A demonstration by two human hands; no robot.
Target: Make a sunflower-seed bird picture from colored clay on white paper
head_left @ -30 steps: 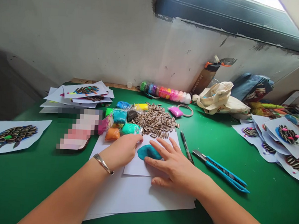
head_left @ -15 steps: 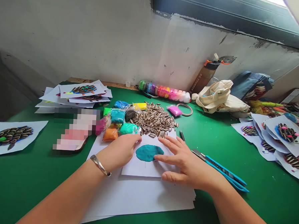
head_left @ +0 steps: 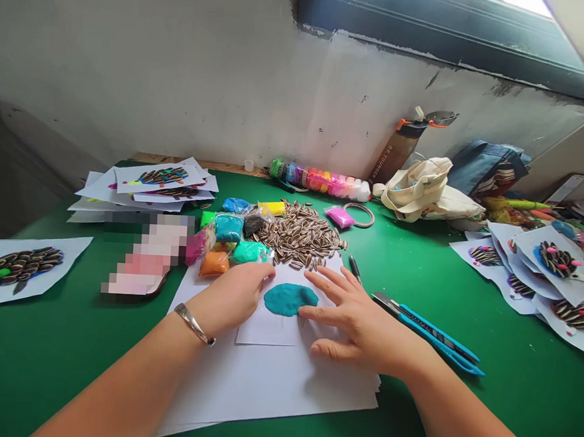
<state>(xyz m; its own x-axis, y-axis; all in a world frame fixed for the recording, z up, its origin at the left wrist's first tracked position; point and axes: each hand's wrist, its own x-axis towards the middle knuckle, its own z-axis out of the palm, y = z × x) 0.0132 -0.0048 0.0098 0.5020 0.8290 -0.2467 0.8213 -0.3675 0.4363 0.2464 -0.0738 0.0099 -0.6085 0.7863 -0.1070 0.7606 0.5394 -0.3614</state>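
Note:
A flat teal oval of modelling clay (head_left: 290, 299) lies on a small white sheet of paper (head_left: 266, 334), with thin pencil lines drawn below it. My right hand (head_left: 353, 313) has its fingers spread, and the index fingertip touches the oval's lower right edge. At the sheet's left side, my left hand (head_left: 236, 290) is closed, thumb side toward the clay; whatever its curled fingers grip is hidden. Beyond both hands is a heap of striped sunflower seeds (head_left: 301, 235). The small sheet lies on a stack of larger white paper (head_left: 273, 387).
Bagged clay, including an orange pack (head_left: 214, 264), sits left of the seeds. A blue utility knife (head_left: 435, 337) and a black pen (head_left: 354, 269) lie right. Finished seed pictures (head_left: 152, 175) are stacked at both sides. A bottle (head_left: 398, 149) and cloth bag (head_left: 421, 189) stand behind.
My right hand has shifted very slightly left along the clay's edge, its index fingertip still on it. My left hand looks the same. The whole view has moved a little.

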